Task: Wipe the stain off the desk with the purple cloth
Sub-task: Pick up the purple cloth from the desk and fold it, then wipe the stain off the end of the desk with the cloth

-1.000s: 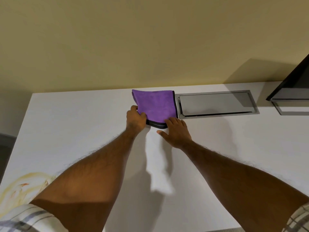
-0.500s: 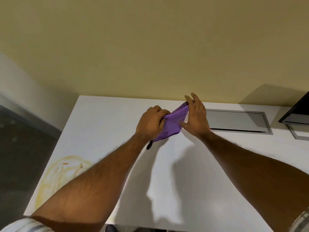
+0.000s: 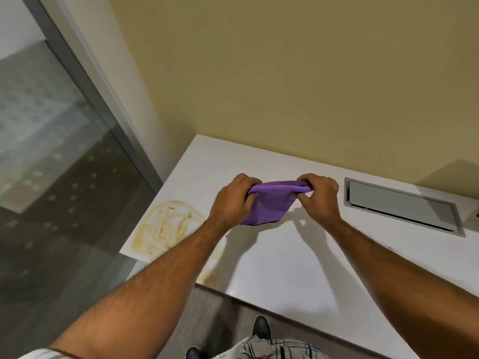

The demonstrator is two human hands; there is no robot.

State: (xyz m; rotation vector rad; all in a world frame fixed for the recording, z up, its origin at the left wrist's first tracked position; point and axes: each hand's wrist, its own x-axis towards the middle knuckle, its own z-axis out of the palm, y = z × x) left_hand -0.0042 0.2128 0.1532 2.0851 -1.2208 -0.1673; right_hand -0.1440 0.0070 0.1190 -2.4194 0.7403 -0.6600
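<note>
Head view: both hands, left hand (image 3: pixel 233 200) and right hand (image 3: pixel 320 196), have fingers closed on the soft purple microfibre cloth (image 3: pixel 269 203), held above the white surface (image 3: pixel 285 268). Best to bunch it into a firm pad before pressing onto the yellowish smeared stain (image 3: pixel 163 226) at the left corner. Beige wall behind; glass partition leftward.

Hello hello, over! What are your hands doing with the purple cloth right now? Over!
Left hand and right hand both gripping purple cloth, held up off the desk. Yellow stain at left corner, unwiped. Nothing in the way.
</note>
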